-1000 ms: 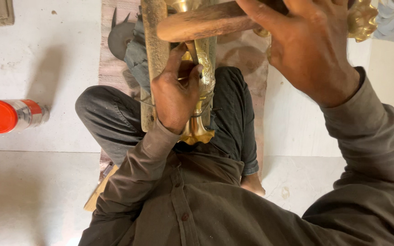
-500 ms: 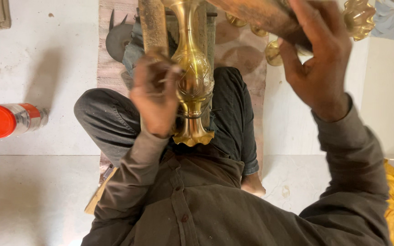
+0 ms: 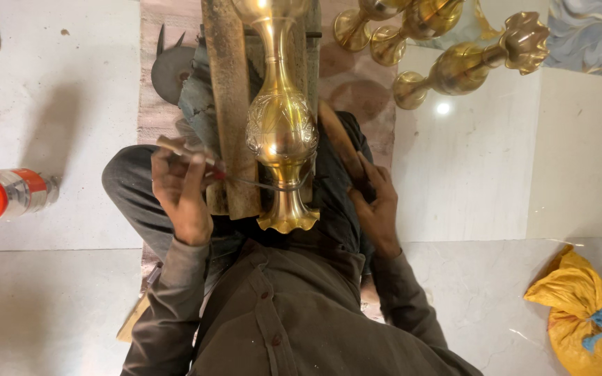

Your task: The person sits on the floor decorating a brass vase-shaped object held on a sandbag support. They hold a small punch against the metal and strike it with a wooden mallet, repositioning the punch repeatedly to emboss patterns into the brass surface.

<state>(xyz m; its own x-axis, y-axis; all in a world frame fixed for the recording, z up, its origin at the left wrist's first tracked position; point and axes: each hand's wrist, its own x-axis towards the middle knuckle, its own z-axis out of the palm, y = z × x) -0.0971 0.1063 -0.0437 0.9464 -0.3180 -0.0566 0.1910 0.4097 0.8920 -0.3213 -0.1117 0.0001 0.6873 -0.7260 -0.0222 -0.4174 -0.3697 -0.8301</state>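
Lowered since the earlier frame, the right hand (image 3: 376, 203) now rests by the mallet (image 3: 339, 143) on the lap, fingers loosely spread. Left to right: jar (image 3: 5, 196), left hand (image 3: 181, 188) gripping a chisel (image 3: 196, 159), upright vase (image 3: 282, 125).

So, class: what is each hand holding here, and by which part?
The left hand grips a thin chisel-like tool by its handle end, tip at the brass vase. The right hand rests on a wooden stick.
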